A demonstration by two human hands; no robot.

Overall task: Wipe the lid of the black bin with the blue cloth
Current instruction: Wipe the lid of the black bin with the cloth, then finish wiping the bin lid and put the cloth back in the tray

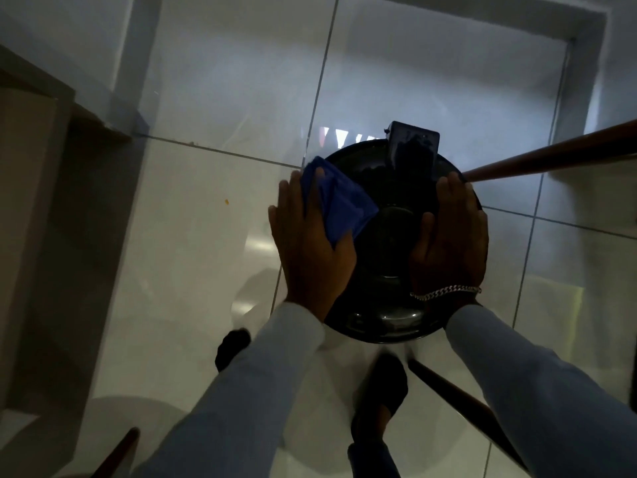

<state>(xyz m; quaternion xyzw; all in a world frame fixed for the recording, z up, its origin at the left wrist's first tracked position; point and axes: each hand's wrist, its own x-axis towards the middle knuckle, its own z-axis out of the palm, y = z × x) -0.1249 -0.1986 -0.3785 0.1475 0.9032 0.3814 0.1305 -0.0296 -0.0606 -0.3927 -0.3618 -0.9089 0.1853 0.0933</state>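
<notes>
The round black bin lid (389,257) fills the middle of the head view, glossy, with a raised black hinge block (413,146) at its far edge. My left hand (306,250) lies on the lid's left rim with the folded blue cloth (339,201) held between its thumb and fingers, the cloth spread onto the lid. My right hand (451,239) rests flat on the right side of the lid, fingers together, a silver chain at the wrist. Both arms wear pale sleeves.
White glossy floor tiles (206,219) surround the bin. A brown wooden pole (551,153) slants in from the right, and another dark leg (462,405) runs below the bin. My feet in dark footwear (382,391) stand just in front. A beige step or cabinet (34,201) lies left.
</notes>
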